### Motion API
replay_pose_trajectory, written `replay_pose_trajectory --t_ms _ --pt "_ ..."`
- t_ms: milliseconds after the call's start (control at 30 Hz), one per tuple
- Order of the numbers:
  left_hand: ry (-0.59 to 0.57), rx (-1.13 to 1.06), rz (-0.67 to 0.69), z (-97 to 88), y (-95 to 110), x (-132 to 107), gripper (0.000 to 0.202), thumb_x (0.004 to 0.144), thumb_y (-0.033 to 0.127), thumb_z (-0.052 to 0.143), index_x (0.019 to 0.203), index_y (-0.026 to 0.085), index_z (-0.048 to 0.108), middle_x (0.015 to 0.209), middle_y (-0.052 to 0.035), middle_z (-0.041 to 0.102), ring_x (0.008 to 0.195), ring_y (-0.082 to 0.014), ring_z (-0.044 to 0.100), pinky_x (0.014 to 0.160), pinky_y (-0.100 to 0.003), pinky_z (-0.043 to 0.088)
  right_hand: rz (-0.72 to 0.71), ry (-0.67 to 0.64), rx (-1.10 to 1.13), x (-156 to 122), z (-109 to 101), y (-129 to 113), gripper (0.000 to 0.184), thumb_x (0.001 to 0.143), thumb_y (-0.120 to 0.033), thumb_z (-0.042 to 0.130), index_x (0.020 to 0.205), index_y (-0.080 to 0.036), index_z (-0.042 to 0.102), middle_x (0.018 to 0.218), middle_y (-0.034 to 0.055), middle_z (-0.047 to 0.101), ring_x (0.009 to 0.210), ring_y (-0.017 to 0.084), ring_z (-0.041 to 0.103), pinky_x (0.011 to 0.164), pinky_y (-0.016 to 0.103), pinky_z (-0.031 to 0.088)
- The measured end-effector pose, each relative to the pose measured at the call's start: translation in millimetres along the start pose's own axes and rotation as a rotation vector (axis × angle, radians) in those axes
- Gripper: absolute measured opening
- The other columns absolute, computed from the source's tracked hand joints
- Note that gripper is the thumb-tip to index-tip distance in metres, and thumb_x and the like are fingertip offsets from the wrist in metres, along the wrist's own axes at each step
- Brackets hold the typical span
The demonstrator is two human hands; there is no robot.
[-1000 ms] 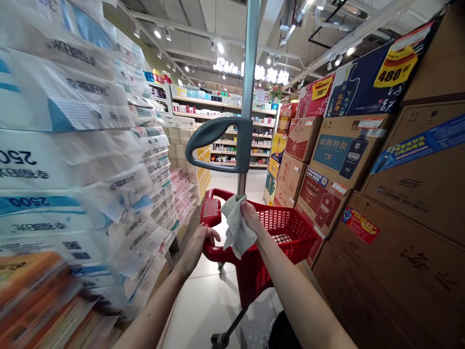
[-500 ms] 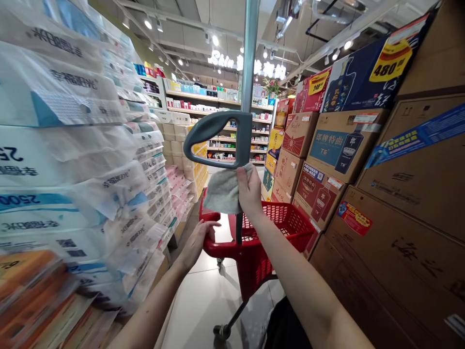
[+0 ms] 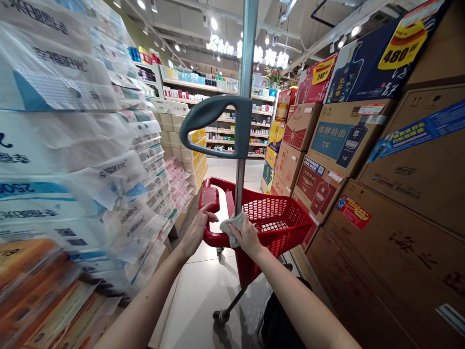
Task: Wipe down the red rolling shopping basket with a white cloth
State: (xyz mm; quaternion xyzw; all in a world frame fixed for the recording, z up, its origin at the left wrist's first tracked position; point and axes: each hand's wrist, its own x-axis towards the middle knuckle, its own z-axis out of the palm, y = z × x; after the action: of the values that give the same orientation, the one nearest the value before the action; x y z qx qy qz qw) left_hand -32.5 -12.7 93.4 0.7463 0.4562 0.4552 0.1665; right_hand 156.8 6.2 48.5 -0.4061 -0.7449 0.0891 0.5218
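Cloth: bunched cloth (image 3: 228, 227) is clamped in the right hand (image 3: 249, 237), against the pole (image 3: 248, 58) low down; partly hidden by fingers.
Left hand: left hand (image 3: 196, 230) is laid on the rim of the red cart (image 3: 250, 266); whether closed round it cannot be told.
Pole top: cut off by the upper edge.
Count: one cloth, one pole, one grey loop handle (image 3: 242, 128).
Floor: pale tiles (image 3: 189, 300).
Aisle: flanked by wrapped packs (image 3: 69, 155), partly blurred, and cartons (image 3: 399, 213).

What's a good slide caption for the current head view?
Right hand holding pale cloth at a metal pole, left hand on a red cart.
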Motion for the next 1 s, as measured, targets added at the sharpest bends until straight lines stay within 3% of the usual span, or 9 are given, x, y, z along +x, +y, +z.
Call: replay_pose_trajectory --t_ms 133,267,433,600,667,800,1000 --pt "-0.001 -0.041 -0.024 2.8 -2 0 0.050 0.096 0.045 0.017 0.127 0.018 0.045 0.109 -0.0082 0.062 0.106 -0.0170 0.053 0.101 -0.038 0.037 0.020 0.073 -0.109 -16 8 5 0.039 0.092 -0.049 0.041 0.106 -0.014 0.049 0.092 0.0116 0.064 0.084 0.021 0.062 0.072 0.033 0.050" --pt "0.035 0.068 -0.006 6.1 2 -2 0.047 0.094 0.043 0.023 0.124 0.018 0.049 0.102 -0.0062 0.063 0.100 -0.0176 0.055 0.099 -0.038 0.039 0.015 0.043 -0.141 -17 4 6 0.044 0.093 -0.050 0.039 0.107 -0.012 0.057 0.087 0.0105 0.065 0.081 0.020 0.061 0.073 0.030 0.048" --pt "0.046 0.220 0.034 10.7 3 -3 0.043 0.093 0.037 0.024 0.118 0.019 0.054 0.088 -0.0038 0.064 0.100 -0.0202 0.056 0.102 -0.040 0.037 0.001 0.058 -0.106 -12 7 20 0.049 0.097 -0.044 0.025 0.093 -0.015 0.065 0.078 0.0079 0.065 0.070 0.018 0.059 0.065 0.027 0.043" --pt "0.035 0.322 0.089 23.5 1 1 0.037 0.093 0.033 0.027 0.113 0.019 0.055 0.097 -0.0043 0.064 0.103 -0.0191 0.055 0.111 -0.042 0.027 0.109 0.095 -0.110 -6 8 38 0.059 0.099 -0.037 0.013 0.080 -0.016 0.064 0.065 0.0065 0.061 0.059 0.016 0.055 0.060 0.026 0.039" --pt "0.065 0.368 0.102 32.1 3 2 0.034 0.093 0.032 0.028 0.110 0.019 0.055 0.103 -0.0055 0.063 0.102 -0.0190 0.056 0.111 -0.043 0.025 0.064 0.078 -0.110 -6 2 44 0.056 0.099 -0.037 0.014 0.081 -0.016 0.063 0.069 0.0070 0.061 0.064 0.016 0.056 0.063 0.027 0.040" --pt "0.106 0.466 0.096 47.2 14 3 0.032 0.092 0.029 0.028 0.108 0.019 0.054 0.100 -0.0066 0.064 0.099 -0.0206 0.056 0.108 -0.046 0.027 -0.089 0.053 -0.195 -17 -8 55 0.042 0.095 -0.043 0.028 0.100 -0.016 0.058 0.089 0.0098 0.061 0.085 0.021 0.055 0.080 0.035 0.042" --pt "0.102 0.533 0.088 55.6 26 1 0.031 0.092 0.028 0.028 0.106 0.019 0.055 0.093 -0.0061 0.064 0.096 -0.0212 0.056 0.107 -0.046 0.026 -0.074 0.086 -0.343 -45 -4 85 0.046 0.089 -0.052 0.039 0.113 -0.014 0.048 0.116 0.0172 0.051 0.113 0.031 0.044 0.098 0.053 0.035"
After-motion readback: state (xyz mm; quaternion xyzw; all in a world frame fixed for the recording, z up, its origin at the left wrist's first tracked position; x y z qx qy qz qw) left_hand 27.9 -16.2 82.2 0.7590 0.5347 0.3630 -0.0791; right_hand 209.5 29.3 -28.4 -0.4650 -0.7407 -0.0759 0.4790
